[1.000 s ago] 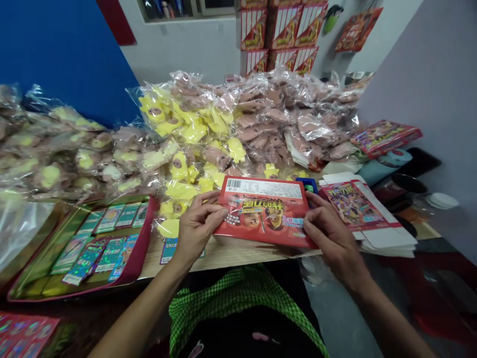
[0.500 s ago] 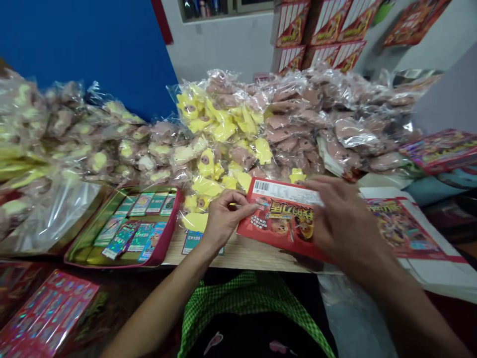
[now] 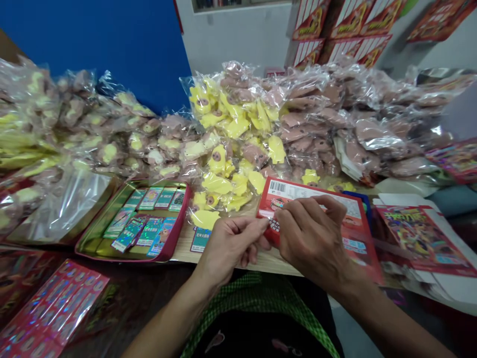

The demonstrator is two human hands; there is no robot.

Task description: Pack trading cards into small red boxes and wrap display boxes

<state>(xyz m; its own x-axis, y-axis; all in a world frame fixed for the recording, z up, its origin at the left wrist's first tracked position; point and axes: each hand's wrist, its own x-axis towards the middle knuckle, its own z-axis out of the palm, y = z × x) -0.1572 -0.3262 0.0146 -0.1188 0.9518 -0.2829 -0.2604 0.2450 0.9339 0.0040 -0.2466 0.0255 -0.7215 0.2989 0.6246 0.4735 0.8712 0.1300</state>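
The left hand (image 3: 233, 243) has thumb and index finger drawn together at the left end of a red, rectangular printed box (image 3: 359, 233), while the right hand (image 3: 316, 238) lies over the box's left part with its fingers curled; whether either one grips it, I cannot tell. The box sits at the front edge of the pale wood-grained counter (image 3: 182, 246), slanted, its barcode at the far left corner. Just behind its right end shows a blue object (image 3: 366, 199); to the right lies a red-and-white printed carton (image 3: 421, 233). Left of the hands, a teal card (image 3: 200, 240) lies beside a pink-rimmed, gold-lined tray (image 3: 182, 226) holding more cards. Beyond are yellow figures in clear plastic (image 3: 223, 181), then heaped pinkish-brown wrapped pieces (image 3: 313, 124).
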